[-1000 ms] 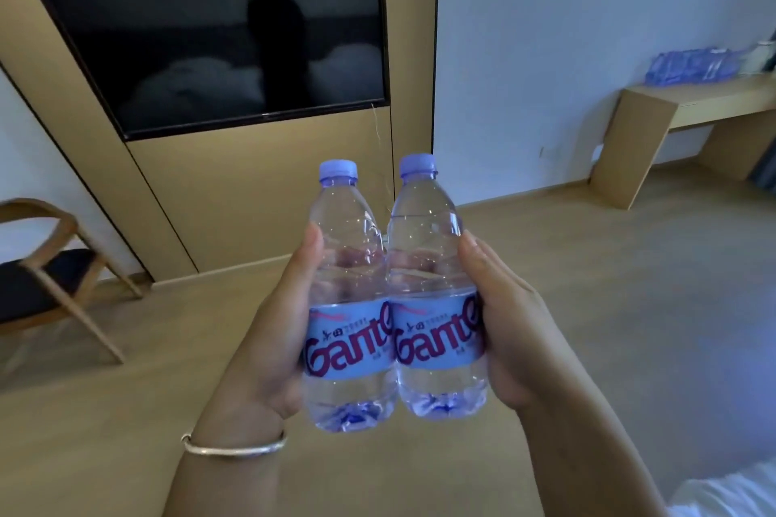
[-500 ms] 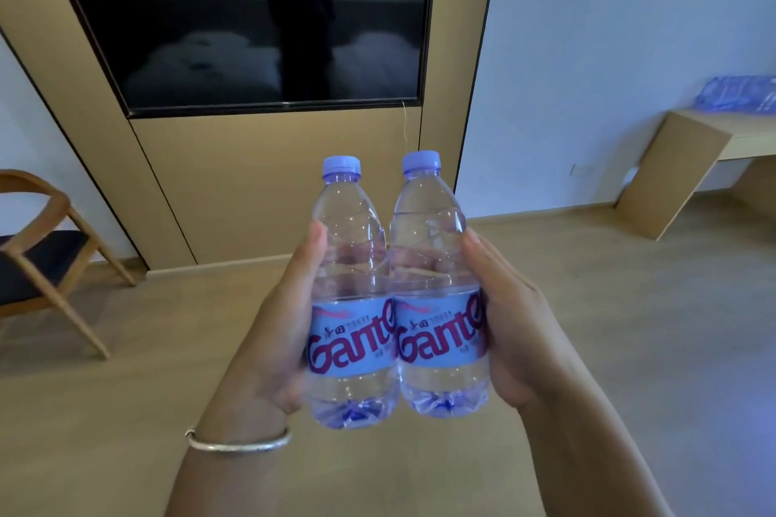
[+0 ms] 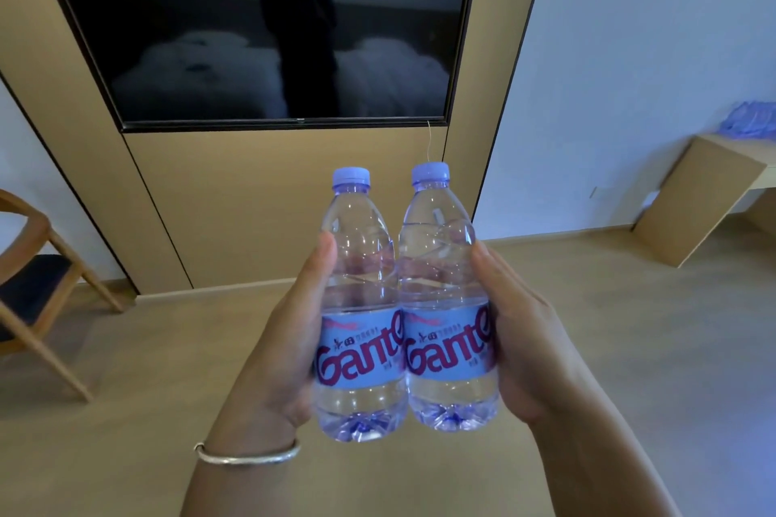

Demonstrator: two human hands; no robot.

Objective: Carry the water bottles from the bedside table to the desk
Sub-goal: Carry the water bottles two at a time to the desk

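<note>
Two bottles are held upright and side by side, their labels touching: the left bottle (image 3: 360, 306) is gripped by the left hand (image 3: 281, 353), the right bottle (image 3: 447, 302) by the right hand (image 3: 525, 348). Each hand is wrapped round the outer side of its own bottle at label height, thumbs lying up the clear shoulder, so the pair is pressed together between the palms and carried in mid-air in front of the body, above the floor (image 3: 630, 348). The long axes are vertical, caps (image 3: 352, 176) uppermost. The desk (image 3: 709, 185) is seen far to the right, well apart from the bottles, with a blue pack (image 3: 751, 124) on its top; the right hand is judged the nearer to it, so a turn to the right is called for before anything can be set down. Straight ahead a dark TV (image 3: 268, 25) is mounted on a wooden panel, and a chair (image 3: 38, 285) stands at the left edge
</note>
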